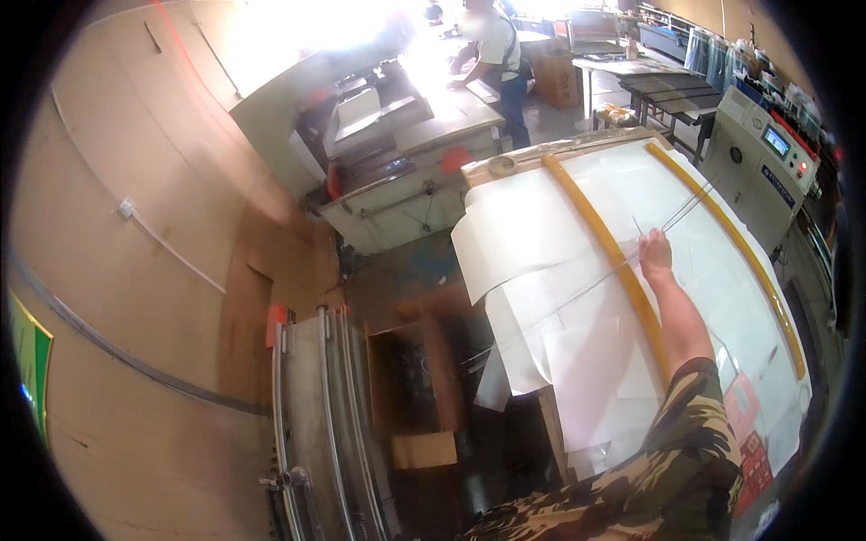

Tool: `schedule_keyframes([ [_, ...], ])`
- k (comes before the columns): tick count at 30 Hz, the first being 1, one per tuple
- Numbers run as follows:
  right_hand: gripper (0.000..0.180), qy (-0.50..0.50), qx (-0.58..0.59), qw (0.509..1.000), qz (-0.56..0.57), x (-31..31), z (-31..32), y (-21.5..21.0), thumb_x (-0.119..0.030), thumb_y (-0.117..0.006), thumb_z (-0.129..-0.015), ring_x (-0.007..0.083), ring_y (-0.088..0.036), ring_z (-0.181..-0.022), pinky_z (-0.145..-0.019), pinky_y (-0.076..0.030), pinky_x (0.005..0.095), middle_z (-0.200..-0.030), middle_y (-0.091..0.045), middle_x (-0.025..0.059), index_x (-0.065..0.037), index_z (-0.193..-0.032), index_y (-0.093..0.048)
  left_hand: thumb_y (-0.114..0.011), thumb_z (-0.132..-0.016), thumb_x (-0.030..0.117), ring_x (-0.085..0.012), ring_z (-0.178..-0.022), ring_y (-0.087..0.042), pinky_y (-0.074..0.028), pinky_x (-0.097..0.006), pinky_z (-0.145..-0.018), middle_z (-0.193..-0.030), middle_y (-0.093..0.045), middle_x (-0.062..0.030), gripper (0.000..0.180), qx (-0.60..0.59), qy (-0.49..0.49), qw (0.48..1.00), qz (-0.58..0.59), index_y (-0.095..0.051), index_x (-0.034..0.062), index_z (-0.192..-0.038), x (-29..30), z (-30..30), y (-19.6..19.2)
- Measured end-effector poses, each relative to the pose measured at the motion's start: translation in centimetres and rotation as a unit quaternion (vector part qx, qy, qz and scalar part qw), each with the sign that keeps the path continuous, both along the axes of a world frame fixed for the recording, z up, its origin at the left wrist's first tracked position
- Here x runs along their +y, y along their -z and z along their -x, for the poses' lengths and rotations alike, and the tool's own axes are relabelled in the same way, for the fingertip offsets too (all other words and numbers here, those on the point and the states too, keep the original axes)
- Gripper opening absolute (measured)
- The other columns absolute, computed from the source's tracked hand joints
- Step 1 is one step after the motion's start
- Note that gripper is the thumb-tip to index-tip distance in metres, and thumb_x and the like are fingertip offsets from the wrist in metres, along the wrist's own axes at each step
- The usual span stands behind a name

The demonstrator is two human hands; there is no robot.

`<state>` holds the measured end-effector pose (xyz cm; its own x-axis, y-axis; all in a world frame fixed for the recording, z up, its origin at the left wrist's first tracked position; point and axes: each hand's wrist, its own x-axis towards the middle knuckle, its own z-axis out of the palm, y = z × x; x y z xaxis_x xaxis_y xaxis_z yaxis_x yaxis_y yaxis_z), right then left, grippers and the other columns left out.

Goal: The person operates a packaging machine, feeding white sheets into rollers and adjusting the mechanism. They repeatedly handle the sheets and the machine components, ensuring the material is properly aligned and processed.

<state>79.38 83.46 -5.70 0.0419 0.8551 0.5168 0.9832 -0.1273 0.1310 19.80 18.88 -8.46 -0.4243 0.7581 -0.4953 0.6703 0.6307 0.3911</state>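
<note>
My right hand (656,254) reaches out over a broad table covered with white sheets (591,194). Its fingers are closed around a few long, thin rods or wires (687,207), whose exact kind I cannot make out. They run slantwise from the far right of the table across the sheets toward the near left edge. Beneath them lie two long yellow strips: one (591,221) just left of the hand, the other (741,243) along the right side. A camouflage sleeve (690,424) covers my upper arm. My left hand does not show.
A cardboard box (424,451) stands low left of the table, beside metal rollers (329,415). Behind is a large machine (424,203), where another person (499,54) stands. A grey control cabinet (758,162) with a small screen stands at the right. Red printed pieces (750,451) lie near right.
</note>
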Motion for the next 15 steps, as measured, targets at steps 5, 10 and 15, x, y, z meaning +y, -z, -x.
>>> schedule_keyframes([
  [5, 0.011, -0.096, -0.106, 0.952, -0.272, 0.4, 0.3, -15.5, -0.009, -0.055, -0.091, 0.0334, -0.066, -0.082, -0.067, -0.056, 0.0447, -0.083, -0.061, 0.0118, -0.010, -0.098, -0.064, -0.071, -0.090, 0.038, -0.0381, -0.105, -0.066, -0.050, -0.046, -0.092, -0.112, -0.071, -0.0175, 0.044, -0.009, 0.006, 1.000, -0.011, -0.068, 0.0071, -0.122, -3.1, 0.1, 0.8],
  [10, 0.018, -0.236, -0.126, 0.906, -0.329, -8.2, 13.3, -43.3, -0.012, -0.055, -0.092, 0.0343, -0.069, -0.078, -0.067, -0.056, 0.0468, -0.093, -0.070, 0.0170, -0.004, -0.104, -0.067, -0.071, -0.090, 0.037, -0.0379, -0.105, -0.066, -0.050, -0.046, -0.092, -0.112, -0.071, -0.0174, 0.044, -0.019, 0.016, 0.999, -0.031, -0.068, 0.0072, -0.122, -11.7, 1.4, 3.0],
  [15, 0.028, -0.522, 0.062, 0.791, -0.314, -29.4, 30.6, -54.4, -0.025, -0.063, -0.086, 0.0408, -0.069, -0.087, -0.081, -0.056, 0.0448, -0.096, -0.071, 0.0260, 0.000, -0.093, -0.074, -0.072, -0.090, 0.031, -0.0394, -0.111, -0.062, -0.049, -0.044, -0.096, -0.117, -0.067, -0.0230, 0.041, 0.143, 0.026, 0.960, -0.241, -0.066, 0.0003, -0.117, -12.4, -2.0, -5.1],
])
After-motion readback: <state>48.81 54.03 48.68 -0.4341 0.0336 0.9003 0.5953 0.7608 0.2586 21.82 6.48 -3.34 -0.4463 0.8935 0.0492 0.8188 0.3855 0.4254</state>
